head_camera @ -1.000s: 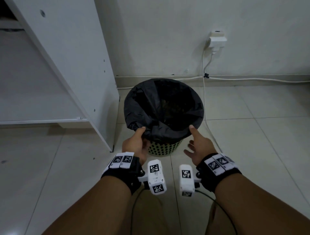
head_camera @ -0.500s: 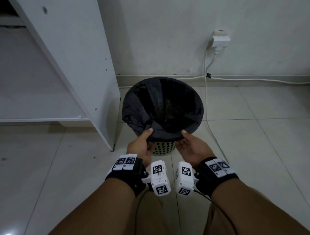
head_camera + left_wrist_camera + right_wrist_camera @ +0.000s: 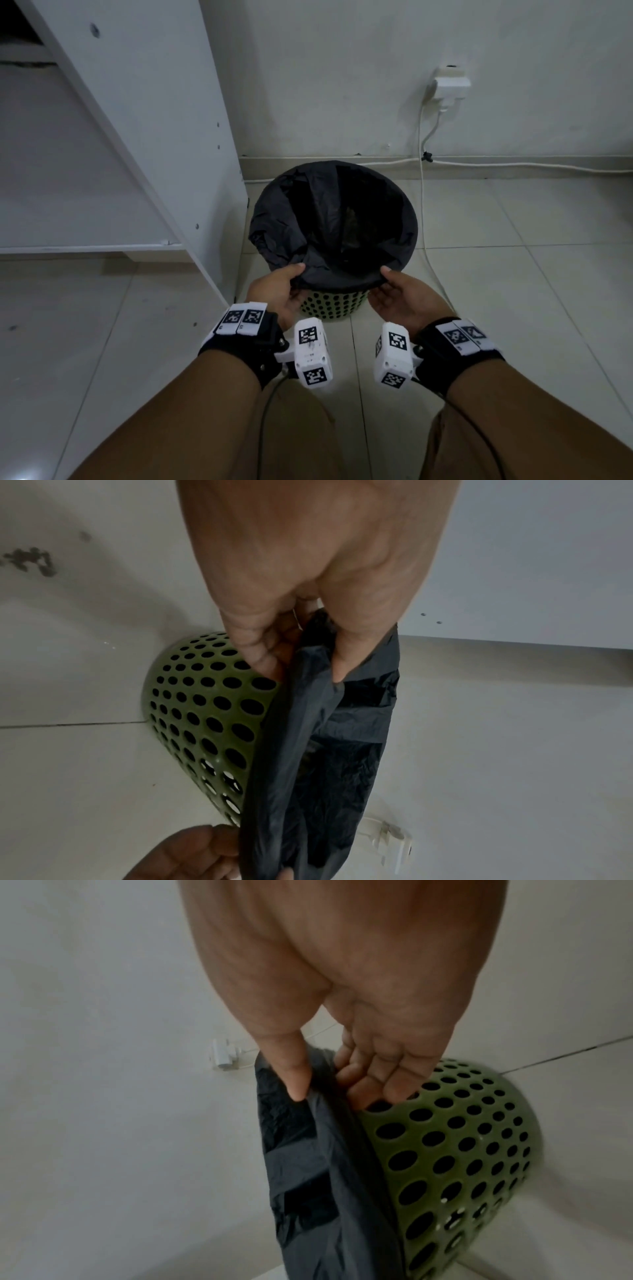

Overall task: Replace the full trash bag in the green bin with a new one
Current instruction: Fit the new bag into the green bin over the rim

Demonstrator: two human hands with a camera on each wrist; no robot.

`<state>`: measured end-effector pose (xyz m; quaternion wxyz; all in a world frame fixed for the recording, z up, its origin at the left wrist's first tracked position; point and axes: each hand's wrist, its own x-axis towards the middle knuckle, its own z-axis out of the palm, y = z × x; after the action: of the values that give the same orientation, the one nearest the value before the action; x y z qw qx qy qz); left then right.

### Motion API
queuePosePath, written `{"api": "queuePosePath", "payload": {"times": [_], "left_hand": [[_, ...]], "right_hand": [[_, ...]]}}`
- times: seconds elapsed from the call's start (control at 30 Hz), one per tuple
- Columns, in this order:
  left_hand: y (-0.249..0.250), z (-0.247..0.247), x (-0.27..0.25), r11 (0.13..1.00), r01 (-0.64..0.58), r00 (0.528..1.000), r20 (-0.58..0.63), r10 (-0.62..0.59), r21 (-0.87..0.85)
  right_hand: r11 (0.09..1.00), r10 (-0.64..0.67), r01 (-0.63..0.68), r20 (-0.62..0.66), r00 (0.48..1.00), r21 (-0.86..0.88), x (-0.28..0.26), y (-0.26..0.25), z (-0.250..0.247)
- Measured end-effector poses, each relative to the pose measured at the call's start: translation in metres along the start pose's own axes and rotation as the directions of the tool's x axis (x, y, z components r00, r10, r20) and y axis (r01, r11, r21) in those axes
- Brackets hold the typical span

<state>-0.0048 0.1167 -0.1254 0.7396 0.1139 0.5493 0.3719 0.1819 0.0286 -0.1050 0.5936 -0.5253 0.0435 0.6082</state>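
**Fingers on the bag's near edge, ready to peel it off the rim**

Your fingers (image 3: 260,653) of the left hand (image 3: 279,291) pinch the folded-over edge of the black trash bag (image 3: 329,219), thumb on top of the film and the other fingers curled beneath it. The fingers (image 3: 377,1080) of your right hand (image 3: 400,301) do the same on the other side: thumb pressed on the outer fold, the rest tucked under the hem against the green bin (image 3: 329,306). Between your two grips the bag's cuff stretches along the near rim; beyond your fingertips it is folded over the rest of the rim, so the bag sits fully inside the bin. The bin stands on the tiled floor (image 3: 513,274), just below and beyond your fingers, close to the white shelf unit (image 3: 154,137) on your left-hand side and the wall (image 3: 342,85) behind.

The step in hand looks like freeing the old bag, the very start of the job. No new bag shows in any view. Next, you probably need to roll the cuff up and off the rim, working round to the far side, then gather the mouth before lifting. The film looks thin, so pull evenly with both grips; the light perforated bin may rise with the bag. A white cable (image 3: 423,205) trails down to the right of your right fingers; keep clear of it.
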Motion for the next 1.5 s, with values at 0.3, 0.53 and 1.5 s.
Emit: {"api": "queuePosePath", "payload": {"times": [0.3, 0.53, 1.5], "left_hand": [[-0.028, 0.011, -0.008, 0.996, -0.087, 0.994, -0.063, 0.088, 0.023], [0.010, 0.000, 0.001, 0.983, -0.002, 1.000, 0.007, 0.001, 0.183], [0.010, 0.011, 0.003, 0.979, -0.020, 0.999, 0.049, 0.010, 0.205]], "right_hand": [[1.000, 0.025, -0.026, -0.002, 1.000, -0.011, -0.004, 0.023, 0.020], [0.995, 0.046, -0.051, -0.059, 0.997, -0.083, -0.002, -0.004, 0.002], [0.989, 0.146, -0.146, -0.049, 0.988, -0.002, -0.003, -0.015, -0.009]]}}
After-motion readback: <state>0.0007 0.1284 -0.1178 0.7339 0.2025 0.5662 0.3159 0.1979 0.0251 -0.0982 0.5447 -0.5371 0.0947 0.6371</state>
